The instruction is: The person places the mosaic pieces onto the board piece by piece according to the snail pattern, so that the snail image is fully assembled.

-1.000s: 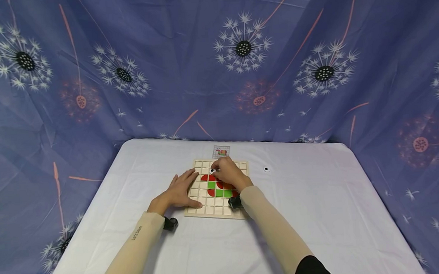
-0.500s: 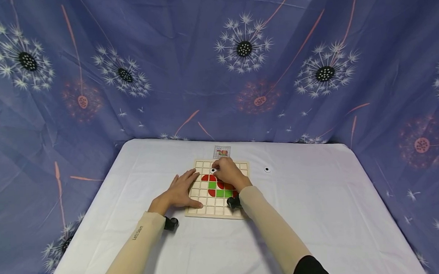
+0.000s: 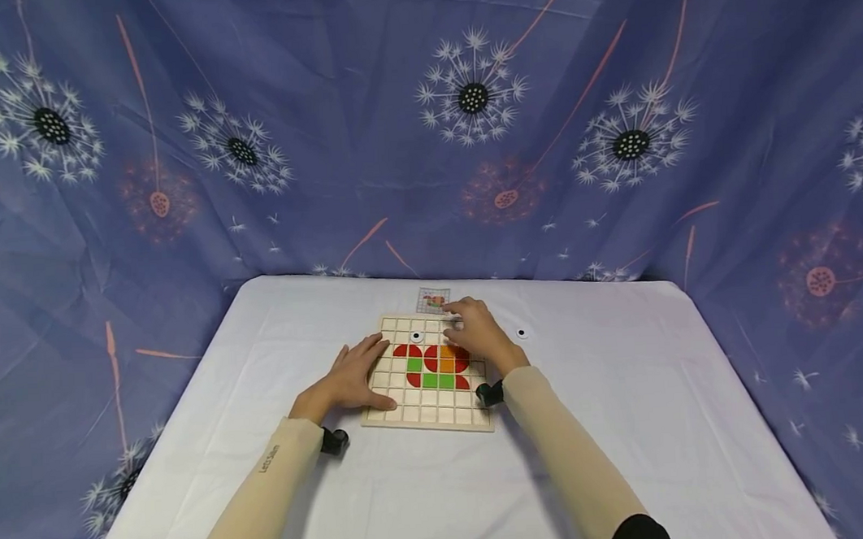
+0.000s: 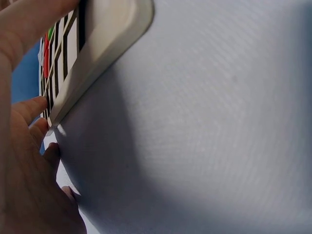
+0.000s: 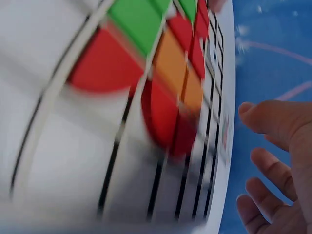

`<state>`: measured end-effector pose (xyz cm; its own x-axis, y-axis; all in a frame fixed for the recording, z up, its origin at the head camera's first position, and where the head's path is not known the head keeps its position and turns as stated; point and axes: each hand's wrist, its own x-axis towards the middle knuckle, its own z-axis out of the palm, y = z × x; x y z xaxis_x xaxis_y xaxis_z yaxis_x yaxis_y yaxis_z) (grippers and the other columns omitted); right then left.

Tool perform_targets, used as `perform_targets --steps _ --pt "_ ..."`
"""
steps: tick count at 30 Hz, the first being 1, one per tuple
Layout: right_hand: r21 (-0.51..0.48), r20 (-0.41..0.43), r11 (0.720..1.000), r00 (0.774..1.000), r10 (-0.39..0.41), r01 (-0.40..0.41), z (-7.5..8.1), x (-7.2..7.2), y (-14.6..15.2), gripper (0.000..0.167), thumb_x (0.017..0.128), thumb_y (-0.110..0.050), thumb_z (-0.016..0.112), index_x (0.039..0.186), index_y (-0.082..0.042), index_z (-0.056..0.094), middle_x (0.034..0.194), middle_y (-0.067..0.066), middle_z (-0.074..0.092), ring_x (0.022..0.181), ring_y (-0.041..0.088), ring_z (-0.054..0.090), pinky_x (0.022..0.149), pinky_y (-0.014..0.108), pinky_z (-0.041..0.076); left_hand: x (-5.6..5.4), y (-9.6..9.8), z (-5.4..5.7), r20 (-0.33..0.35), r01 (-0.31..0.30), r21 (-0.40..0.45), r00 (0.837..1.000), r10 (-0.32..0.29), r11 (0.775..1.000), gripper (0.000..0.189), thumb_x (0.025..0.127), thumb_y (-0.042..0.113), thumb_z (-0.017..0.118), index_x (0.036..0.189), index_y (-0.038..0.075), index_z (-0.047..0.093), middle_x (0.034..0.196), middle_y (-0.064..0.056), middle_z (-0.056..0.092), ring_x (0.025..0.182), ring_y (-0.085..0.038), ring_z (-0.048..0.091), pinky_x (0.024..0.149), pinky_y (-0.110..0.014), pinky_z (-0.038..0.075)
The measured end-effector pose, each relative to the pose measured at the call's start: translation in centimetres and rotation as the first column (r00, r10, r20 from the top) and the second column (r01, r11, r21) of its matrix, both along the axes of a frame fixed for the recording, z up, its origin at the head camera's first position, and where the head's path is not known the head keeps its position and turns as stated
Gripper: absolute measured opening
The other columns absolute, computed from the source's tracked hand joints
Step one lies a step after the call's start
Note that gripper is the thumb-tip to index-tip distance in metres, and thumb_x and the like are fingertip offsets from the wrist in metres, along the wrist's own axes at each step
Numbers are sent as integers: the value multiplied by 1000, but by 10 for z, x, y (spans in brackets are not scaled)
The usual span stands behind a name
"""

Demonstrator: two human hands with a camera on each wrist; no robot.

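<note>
A wooden grid board [image 3: 410, 414] lies on the table, with red [image 3: 401, 351], green [image 3: 430, 380] and orange tiles [image 3: 447, 359] set in its squares. A white piece with a black dot [image 3: 416, 336], like an eye, sits in an upper square left of centre. My left hand [image 3: 351, 377] rests on the board's left edge, thumb and fingers spread; the left wrist view shows its fingers [image 4: 36, 105] against the rim. Over the upper right part of the board is my right hand [image 3: 481, 332]. Nothing shows between its parted fingers and thumb in the right wrist view.
A small card with a coloured pattern [image 3: 433, 299] lies just behind the board. Another white piece with a black dot [image 3: 522, 333] lies on the white tablecloth [image 3: 628, 389] to the right. A blue dandelion-print cloth [image 3: 365, 126] hangs behind the table.
My right hand has let go of the white dotted piece, which stays on the board, and has moved right, uncovering the orange tiles. The left hand keeps its place.
</note>
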<state>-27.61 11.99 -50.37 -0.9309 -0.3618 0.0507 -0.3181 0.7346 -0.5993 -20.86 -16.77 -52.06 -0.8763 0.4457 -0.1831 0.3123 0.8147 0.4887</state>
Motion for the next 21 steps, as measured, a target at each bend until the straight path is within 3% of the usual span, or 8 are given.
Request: perform_targets --steps 9,21 --pt "30 17 990 991 -135 134 -9 4 67 57 91 -22 75 143 -7 59 144 20 55 136 42 46 115 57 41 0 -1 -1 -3 4 21 1000 -4 1000 121 70 57 87 163 8 29 171 -15 20 158 -39 19 127 -64 8" --pt "44 58 983 982 -181 179 -20 15 115 60 91 -26 76 144 -5 58 141 25 53 134 46 45 110 63 42 -1 -2 -3 -2 5 16 1000 -5 1000 121 70 58 87 163 9 28 172 -14 19 158 -38 18 127 -63 8"
